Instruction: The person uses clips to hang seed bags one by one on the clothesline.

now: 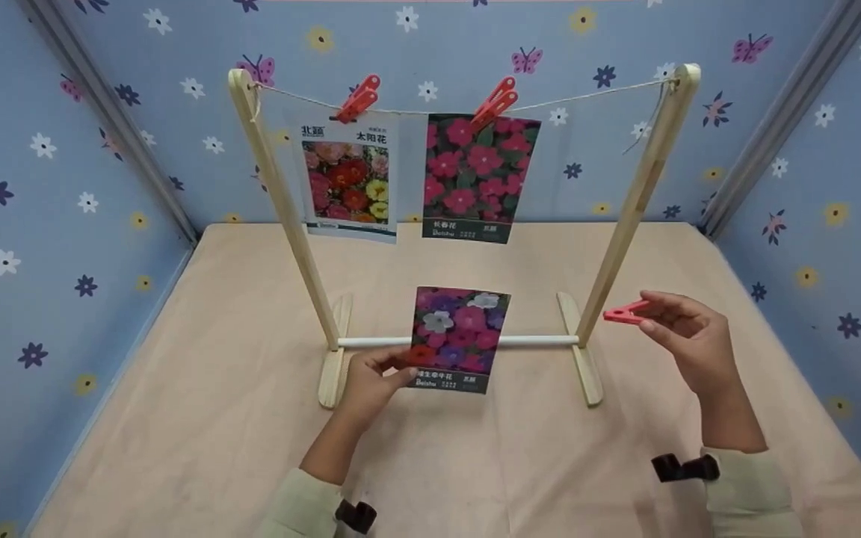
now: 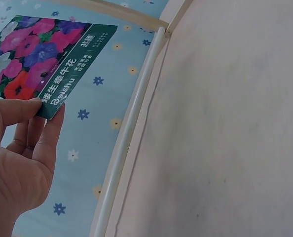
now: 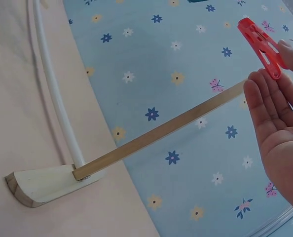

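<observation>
My left hand [image 1: 376, 381] pinches the lower left corner of a flower seed packet [image 1: 462, 332], held up in front of the white crossbar. In the left wrist view the thumb lies on the printed front of this packet [image 2: 53, 64], with fingers behind it. To the right of the stand, my right hand [image 1: 688, 336] pinches a red clothespin [image 1: 622, 314] by its handle end. The right wrist view shows that clothespin [image 3: 261, 47] between thumb and fingertips. Above, two more seed packets hang from a string [image 1: 587, 96], each under a red clothespin.
A wooden stand has a left post [image 1: 285, 202], a right post [image 1: 636, 202] and a white crossbar [image 1: 535, 341] low between its feet. The hanging packets are a white-bordered one [image 1: 348, 183] and a pink-flowered one [image 1: 479, 179]. Patterned blue walls [image 1: 34, 224] enclose the beige table [image 1: 199, 418].
</observation>
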{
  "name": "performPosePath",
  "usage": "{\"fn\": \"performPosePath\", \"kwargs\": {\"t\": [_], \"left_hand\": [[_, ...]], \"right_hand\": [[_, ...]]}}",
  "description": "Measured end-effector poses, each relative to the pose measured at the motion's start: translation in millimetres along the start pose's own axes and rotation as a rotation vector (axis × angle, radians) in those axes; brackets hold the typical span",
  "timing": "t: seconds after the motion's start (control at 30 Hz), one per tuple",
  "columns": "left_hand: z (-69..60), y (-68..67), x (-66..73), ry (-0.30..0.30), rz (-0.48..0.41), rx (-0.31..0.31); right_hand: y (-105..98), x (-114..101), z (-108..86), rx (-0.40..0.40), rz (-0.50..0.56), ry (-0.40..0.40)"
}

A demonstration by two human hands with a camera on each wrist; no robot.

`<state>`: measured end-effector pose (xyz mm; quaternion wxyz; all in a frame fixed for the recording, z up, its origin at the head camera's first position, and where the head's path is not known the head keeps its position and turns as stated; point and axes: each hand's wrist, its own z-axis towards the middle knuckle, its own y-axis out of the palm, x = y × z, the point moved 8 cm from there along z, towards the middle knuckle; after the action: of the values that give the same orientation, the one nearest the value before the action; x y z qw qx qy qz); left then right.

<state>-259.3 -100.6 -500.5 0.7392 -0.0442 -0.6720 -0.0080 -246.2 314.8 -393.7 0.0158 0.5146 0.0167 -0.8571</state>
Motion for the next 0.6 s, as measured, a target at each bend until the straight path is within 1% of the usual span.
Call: {"fn": "performPosePath", "kwargs": {"t": [0.07, 0.13, 0.23, 0.3, 0.33, 0.43, 0.57, 0.6], "left_hand": [[0.6, 5.8, 4.1, -0.015, -0.011, -0.013], [-0.9, 11.4, 15.8, -0.017, -0.012, -0.023], [-2.6, 19.9, 35.6, 0.010, -0.015, -0.042], [-3.0, 24.6, 48.0, 0.040, -0.013, -0.051], [-1.8, 26.7, 50.9, 0.050, -0.016, -0.055], [5.7, 31.2, 48.7, 0.067, -0.024, -0.057], [18.0, 35.3, 37.1, 0.051, -0.056, -0.054], [19.7, 36.6, 36.6, 0.048, -0.062, -0.053]], "right_hand": [[1.9, -4.5, 3.4, -0.011, 0.032, -0.013], [4.4, -9.3, 6.7, -0.033, 0.074, -0.028], [8.7, -16.4, 11.7, -0.077, 0.139, -0.049], [10.8, -20.7, 14.8, -0.099, 0.143, -0.059], [11.7, -22.7, 16.5, -0.109, 0.136, -0.064], [13.6, -29.0, 21.8, -0.139, 0.112, -0.077], [14.4, -37.6, 28.9, -0.167, 0.091, -0.093], [14.3, -39.6, 30.6, -0.170, 0.087, -0.096]]}}
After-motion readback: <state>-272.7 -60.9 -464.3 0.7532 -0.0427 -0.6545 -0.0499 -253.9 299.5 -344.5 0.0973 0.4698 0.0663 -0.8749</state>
